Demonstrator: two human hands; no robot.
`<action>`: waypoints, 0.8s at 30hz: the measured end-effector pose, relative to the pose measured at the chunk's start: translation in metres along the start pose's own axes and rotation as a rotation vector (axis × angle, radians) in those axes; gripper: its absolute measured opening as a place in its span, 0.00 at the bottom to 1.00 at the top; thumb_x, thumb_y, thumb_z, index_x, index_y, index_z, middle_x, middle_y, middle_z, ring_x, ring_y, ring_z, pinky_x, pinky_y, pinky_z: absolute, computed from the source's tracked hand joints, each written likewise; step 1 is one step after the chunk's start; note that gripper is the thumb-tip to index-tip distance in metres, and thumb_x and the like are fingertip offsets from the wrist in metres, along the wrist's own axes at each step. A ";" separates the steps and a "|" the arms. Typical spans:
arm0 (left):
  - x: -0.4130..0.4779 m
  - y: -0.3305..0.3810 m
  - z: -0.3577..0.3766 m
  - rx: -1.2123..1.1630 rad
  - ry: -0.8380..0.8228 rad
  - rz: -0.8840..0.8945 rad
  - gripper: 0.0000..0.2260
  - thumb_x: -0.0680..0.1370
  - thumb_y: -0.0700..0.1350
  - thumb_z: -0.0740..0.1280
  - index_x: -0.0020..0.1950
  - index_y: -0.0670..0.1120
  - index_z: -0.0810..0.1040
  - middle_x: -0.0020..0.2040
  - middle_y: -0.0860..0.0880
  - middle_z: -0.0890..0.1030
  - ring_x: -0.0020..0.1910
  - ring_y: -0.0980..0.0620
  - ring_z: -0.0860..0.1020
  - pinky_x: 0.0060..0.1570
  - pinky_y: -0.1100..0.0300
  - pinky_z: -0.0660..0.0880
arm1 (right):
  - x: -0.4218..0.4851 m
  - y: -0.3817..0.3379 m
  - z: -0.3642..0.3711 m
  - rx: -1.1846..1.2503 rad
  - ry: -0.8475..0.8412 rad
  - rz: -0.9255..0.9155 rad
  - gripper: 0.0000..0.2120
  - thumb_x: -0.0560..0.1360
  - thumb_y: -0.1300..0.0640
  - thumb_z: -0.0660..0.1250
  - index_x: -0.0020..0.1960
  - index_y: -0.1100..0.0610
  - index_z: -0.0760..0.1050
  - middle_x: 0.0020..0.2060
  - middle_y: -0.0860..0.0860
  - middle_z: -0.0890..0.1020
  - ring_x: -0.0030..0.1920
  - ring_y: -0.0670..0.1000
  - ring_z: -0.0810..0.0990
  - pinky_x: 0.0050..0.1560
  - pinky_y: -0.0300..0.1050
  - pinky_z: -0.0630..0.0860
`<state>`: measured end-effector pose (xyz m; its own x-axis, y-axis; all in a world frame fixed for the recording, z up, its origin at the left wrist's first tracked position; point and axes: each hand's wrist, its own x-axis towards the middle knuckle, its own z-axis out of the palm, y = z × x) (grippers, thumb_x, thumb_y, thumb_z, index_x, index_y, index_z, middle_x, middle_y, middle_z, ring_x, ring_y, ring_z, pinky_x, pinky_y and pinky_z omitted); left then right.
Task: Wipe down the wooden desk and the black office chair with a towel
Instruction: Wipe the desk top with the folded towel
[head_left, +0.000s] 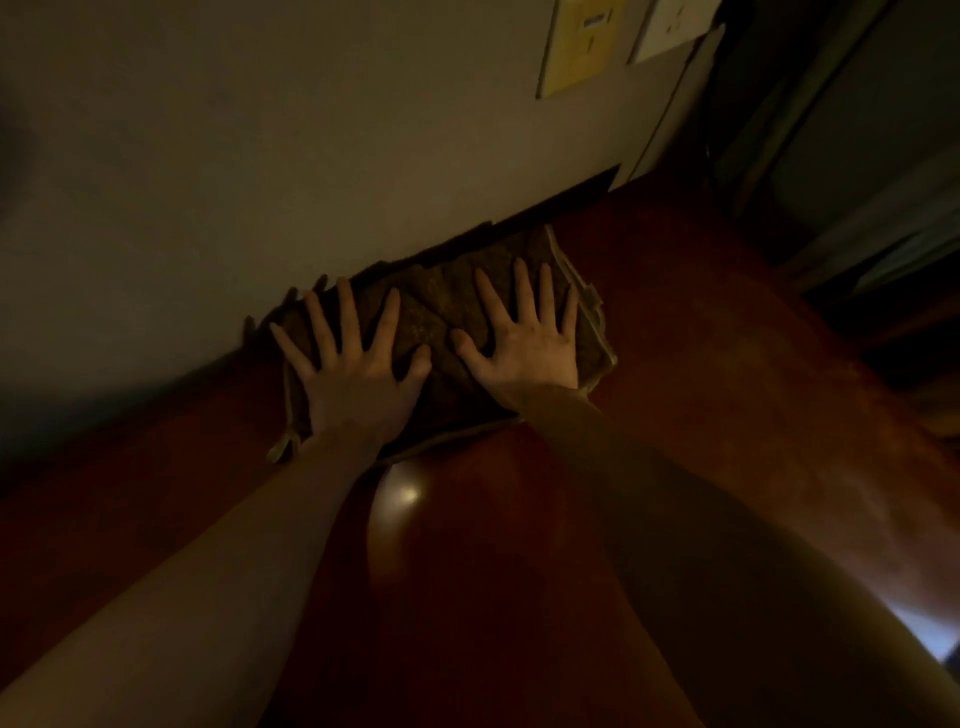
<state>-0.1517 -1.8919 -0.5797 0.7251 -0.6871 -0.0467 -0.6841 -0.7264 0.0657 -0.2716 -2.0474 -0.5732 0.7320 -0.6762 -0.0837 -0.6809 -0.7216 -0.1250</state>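
The left grip (358, 374) and the right grip (524, 353), both bare hands, lie flat and side by side on the towel (431, 306), fingers (348, 312) straight and spread apart, palms pressing down, nothing curled round or pinched. The towel is a brown, nappy cloth with a pale hem, folded into a rough oblong; it rests on the far part of the wooden bench (701, 364), its far edge touching or just beside the wall (260, 156). A small pale loop (283, 449) hangs out at its near-left corner. The cloth looks soft, light and limp, so it likely bunches or unfolds if pushed from one edge; flat pressure from both palms across its middle, as here, seems the surest hold, keeping the folds together while it slides. The bench top is dark red and glossy, with a bright glare spot (408, 493) near the forearms, so the towel should glide easily, and may skid out from under a light touch. On the wall above hang a yellow sheet (582, 47) and a white sheet (670, 31). The black office chair is not in view; the light is dim.
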 end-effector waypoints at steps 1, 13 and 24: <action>-0.003 0.000 0.000 0.006 -0.027 0.002 0.33 0.80 0.71 0.40 0.83 0.61 0.42 0.84 0.44 0.37 0.81 0.37 0.35 0.73 0.26 0.36 | -0.008 0.000 0.001 0.011 0.007 0.018 0.38 0.78 0.25 0.42 0.83 0.40 0.42 0.84 0.53 0.44 0.82 0.59 0.37 0.78 0.67 0.37; -0.108 0.016 -0.005 0.033 -0.148 0.155 0.35 0.76 0.74 0.35 0.81 0.63 0.33 0.83 0.45 0.33 0.81 0.38 0.33 0.74 0.29 0.35 | -0.152 0.023 0.008 0.091 0.039 0.172 0.39 0.78 0.25 0.43 0.83 0.41 0.45 0.84 0.54 0.45 0.82 0.59 0.37 0.78 0.67 0.36; -0.248 0.065 0.005 0.039 -0.160 0.283 0.36 0.75 0.75 0.33 0.79 0.63 0.29 0.82 0.43 0.31 0.80 0.36 0.32 0.73 0.29 0.35 | -0.316 0.067 0.016 0.125 0.017 0.327 0.39 0.78 0.24 0.41 0.83 0.40 0.40 0.83 0.51 0.40 0.81 0.57 0.32 0.79 0.65 0.35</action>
<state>-0.3763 -1.7691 -0.5692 0.4858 -0.8535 -0.1885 -0.8617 -0.5038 0.0604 -0.5480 -1.8799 -0.5709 0.4748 -0.8714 -0.1232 -0.8701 -0.4438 -0.2142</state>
